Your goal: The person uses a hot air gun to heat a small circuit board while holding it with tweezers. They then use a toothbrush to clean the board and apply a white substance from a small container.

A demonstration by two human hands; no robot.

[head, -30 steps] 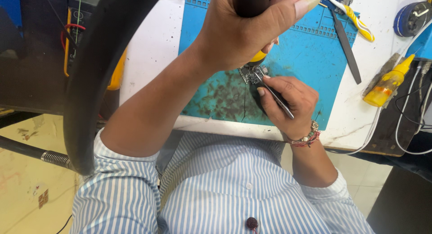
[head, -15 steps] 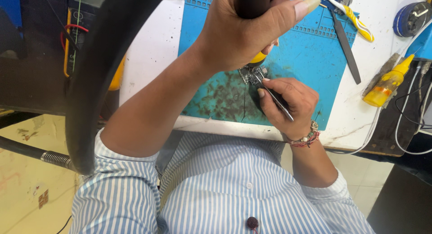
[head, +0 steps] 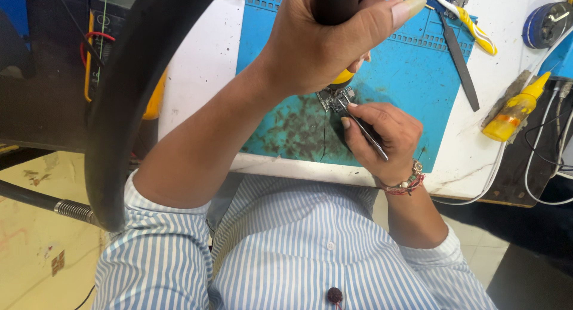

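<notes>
Fingers [head: 358, 116] of my right hand [head: 382, 137] pinch tweezers [head: 367, 131]; left hand [head: 322, 41] grips the hot-air handle [head: 334, 5].
I'd keep the nozzle steady over the small board [head: 332, 99] (tweezers braced on the blue mat [head: 406, 77]).

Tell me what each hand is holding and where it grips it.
The left hand wraps the black handle of a hot-air tool. The right hand pinches metal tweezers along their shaft, tips at the small circuit board.
</notes>
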